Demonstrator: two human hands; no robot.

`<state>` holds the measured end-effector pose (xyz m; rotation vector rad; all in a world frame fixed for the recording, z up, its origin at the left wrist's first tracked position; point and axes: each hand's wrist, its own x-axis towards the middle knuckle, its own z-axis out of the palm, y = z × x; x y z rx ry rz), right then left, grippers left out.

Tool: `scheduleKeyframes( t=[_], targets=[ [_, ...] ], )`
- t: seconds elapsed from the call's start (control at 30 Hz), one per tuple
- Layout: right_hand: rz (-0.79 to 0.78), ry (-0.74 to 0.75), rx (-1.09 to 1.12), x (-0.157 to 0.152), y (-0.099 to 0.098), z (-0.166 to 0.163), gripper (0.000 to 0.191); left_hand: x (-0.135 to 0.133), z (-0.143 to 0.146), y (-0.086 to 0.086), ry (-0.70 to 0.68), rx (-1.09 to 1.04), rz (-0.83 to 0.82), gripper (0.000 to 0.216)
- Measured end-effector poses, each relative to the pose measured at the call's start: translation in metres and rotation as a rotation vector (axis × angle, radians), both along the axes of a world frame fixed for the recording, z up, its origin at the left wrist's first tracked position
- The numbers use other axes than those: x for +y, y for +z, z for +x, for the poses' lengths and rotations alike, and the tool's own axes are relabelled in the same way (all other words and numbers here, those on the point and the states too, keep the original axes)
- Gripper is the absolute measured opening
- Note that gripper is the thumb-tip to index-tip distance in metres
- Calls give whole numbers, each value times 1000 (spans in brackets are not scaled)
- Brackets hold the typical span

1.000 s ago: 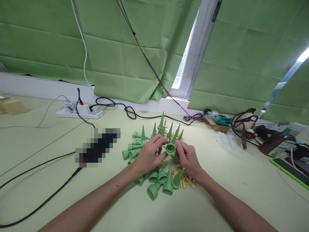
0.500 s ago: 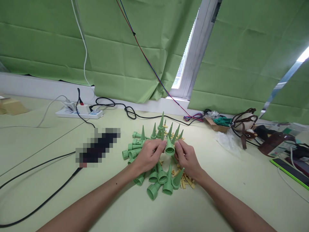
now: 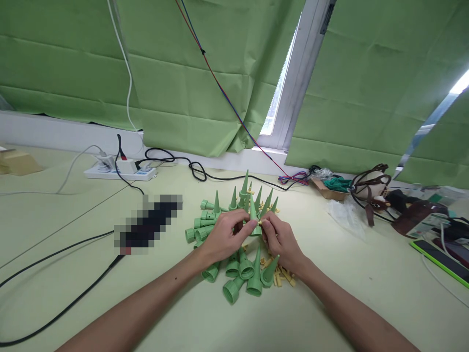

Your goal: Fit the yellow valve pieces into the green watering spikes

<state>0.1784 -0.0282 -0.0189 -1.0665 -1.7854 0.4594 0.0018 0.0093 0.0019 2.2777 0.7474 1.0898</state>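
My left hand (image 3: 230,233) is closed around a green plastic watering spike (image 3: 253,211), its tip pointing up and its wide threaded end down. My right hand (image 3: 279,237) pinches a small yellow valve piece (image 3: 260,223) against the side of that spike; how deep it sits there I cannot tell. Several green spikes (image 3: 232,289) lie nearest me below the hands, and more lie to the left of the left hand. Behind the hands a group of spikes (image 3: 244,188) stands upright, some with yellow pieces on them. Loose yellow valves (image 3: 286,276) lie beneath my right hand, partly hidden.
At left lies a pixelated dark object (image 3: 150,225) with a black cable. A white power strip (image 3: 120,171) sits near the wall. To the right are a cardboard box (image 3: 330,189), a plastic bag (image 3: 344,215), a small bag (image 3: 372,183) and a green-edged phone (image 3: 441,261).
The held spike has turned from its open end facing me to more upright. The yellow valve in my right fingers now shows against its side.
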Motion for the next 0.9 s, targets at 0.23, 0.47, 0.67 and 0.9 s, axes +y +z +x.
scheduleKeyframes(
  t=[0.23,0.47,0.67,0.9],
  targets=[
    [-32,7,0,1,-2,1,30,1,1,1,4,-9,60,29],
    [-46,-37,-24,3,-2,1,34,1,0,0,-19,-16,98,24],
    [-48,-67,-33,2,-1,-1,38,1,0,-5,-69,-56,96,13],
    [-44,-105,-13,3,0,-1,43,5,-1,-11,-71,-45,170,9]
  ],
)
